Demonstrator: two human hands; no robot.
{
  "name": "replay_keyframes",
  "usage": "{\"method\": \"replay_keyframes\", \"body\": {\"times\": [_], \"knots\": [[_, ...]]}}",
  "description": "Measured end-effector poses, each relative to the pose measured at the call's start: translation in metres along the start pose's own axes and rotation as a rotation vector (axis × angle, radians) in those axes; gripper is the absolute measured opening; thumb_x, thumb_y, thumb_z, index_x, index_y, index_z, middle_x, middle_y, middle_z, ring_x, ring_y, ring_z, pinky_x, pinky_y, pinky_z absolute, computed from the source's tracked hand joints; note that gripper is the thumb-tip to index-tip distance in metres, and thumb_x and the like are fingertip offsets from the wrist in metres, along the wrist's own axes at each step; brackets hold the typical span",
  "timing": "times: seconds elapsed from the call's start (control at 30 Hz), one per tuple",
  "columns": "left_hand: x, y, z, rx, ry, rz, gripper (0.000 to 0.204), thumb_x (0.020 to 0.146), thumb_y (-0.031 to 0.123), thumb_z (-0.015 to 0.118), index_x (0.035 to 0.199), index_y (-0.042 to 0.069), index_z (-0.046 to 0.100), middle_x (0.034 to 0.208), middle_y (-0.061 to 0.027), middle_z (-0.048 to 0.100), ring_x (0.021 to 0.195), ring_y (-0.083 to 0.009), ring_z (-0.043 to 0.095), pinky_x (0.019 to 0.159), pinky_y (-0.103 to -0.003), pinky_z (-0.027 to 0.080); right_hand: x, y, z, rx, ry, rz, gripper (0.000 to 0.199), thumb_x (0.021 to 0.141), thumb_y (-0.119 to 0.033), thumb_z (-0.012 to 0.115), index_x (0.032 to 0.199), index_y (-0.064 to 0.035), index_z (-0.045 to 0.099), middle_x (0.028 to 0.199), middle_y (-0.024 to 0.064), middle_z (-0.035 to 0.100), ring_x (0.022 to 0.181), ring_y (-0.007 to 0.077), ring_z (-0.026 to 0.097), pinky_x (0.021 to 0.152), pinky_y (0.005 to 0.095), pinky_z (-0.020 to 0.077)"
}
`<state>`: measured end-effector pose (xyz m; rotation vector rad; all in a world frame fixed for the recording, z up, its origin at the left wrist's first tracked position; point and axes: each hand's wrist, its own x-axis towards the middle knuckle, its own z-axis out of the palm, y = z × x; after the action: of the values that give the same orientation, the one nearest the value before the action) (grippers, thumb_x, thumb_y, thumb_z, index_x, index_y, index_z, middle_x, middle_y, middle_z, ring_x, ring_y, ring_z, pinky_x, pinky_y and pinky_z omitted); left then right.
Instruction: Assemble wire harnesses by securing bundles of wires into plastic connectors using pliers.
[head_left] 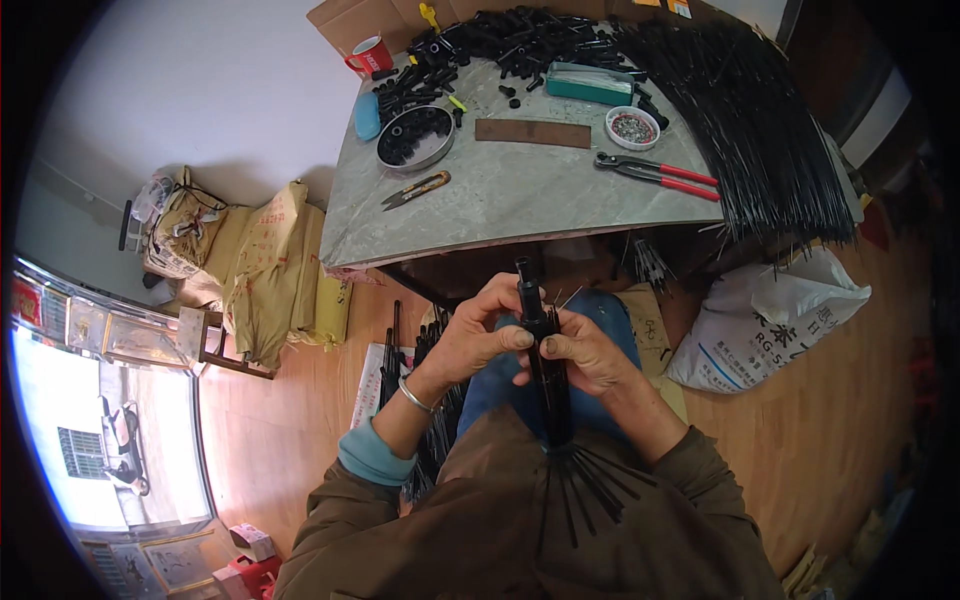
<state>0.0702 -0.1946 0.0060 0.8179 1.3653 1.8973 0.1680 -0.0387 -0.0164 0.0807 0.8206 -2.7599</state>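
Both my hands hold a black umbrella frame [551, 385] in front of my lap. My left hand [490, 330], a silver bangle on its wrist, is closed round the upper part, just below the black cap-like end. My right hand [592, 352] pinches the frame from the other side, its thumb close to the left thumb. Thin wire ends stick up beside the right fingers. Below the hands the dark body widens, and several thin black ribs [585, 490] fan out over my brown clothing. The fingers partly hide the joint between them.
On the grey table [520, 200] lie red-handled pincers [655, 175], thread snips [416, 191], a bowl of black parts [445, 145], a white dish of small metal pieces [632, 127], and a pile of black rods [760, 140]. A white sack [765, 320] stands at the right; more umbrella frames [425, 360] stand at my left.
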Motion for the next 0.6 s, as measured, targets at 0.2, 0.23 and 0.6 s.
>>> {"method": "replay_keyframes", "body": {"times": [0.2,0.23,0.6], "knots": [[0.007,0.008,-0.013,0.203,-0.127,-0.017,0.030,0.079,0.013,0.073,0.106,0.008,0.060,0.119,-0.0077,0.048,0.109,-0.0177,0.049,0.094,-0.033,0.041,0.005,0.006,-0.014,-0.025,-0.027,-0.034,0.031,0.082,-0.015,0.071,0.107,-0.0012,0.060,0.090,0.0082,0.063,0.082,0.0182,0.063,0.063,0.0330,0.0561],[0.005,0.012,-0.007,0.463,0.057,0.040,0.039,0.078,0.019,0.074,0.112,0.007,0.058,0.120,-0.0072,0.048,0.108,-0.0169,0.049,0.092,-0.033,0.042,0.006,0.007,-0.015,-0.031,-0.028,-0.037,0.031,0.082,-0.015,0.071,0.107,-0.0012,0.060,0.090,0.0082,0.063,0.082,0.0182,0.063,0.063,0.0330,0.0561],[-0.029,0.028,0.091,0.166,0.271,-0.034,0.031,0.092,0.008,0.056,0.120,-0.004,0.053,0.079,-0.0070,0.063,0.063,-0.0131,0.060,0.061,-0.024,0.048,0.014,0.004,-0.017,-0.124,0.321,-0.339,0.017,0.084,-0.014,0.070,0.095,-0.0039,0.062,0.079,0.0031,0.063,0.067,0.0112,0.061,0.060,0.0238,0.0514]]}}
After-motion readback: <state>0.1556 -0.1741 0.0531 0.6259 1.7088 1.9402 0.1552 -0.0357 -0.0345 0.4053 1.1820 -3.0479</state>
